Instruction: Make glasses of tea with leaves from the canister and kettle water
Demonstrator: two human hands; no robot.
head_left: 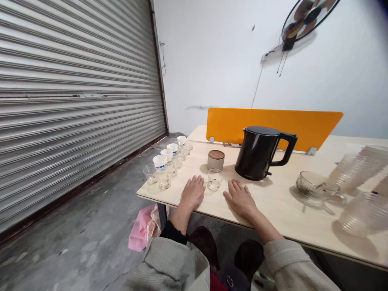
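My left hand (193, 193) lies flat, palm down, near the front edge of the table. My right hand (241, 198) rests flat on the other side, fingers stretched out. Between them stands a clear plastic cup (215, 180), with neither hand gripping it. Just behind the cup is a grey canister (216, 163) with a wooden lid. Beyond my right hand a black electric kettle (256, 155) stands upright, its handle to the right. Nothing is held in either hand.
Several white paper cups (160, 162) and clear cups (150, 173) line the table's left side. A glass cup (312, 186) with dark green bits and stacked plastic cups (362, 214) stand right. An orange divider (273, 121) crosses behind. A pink bag (141, 230) lies below.
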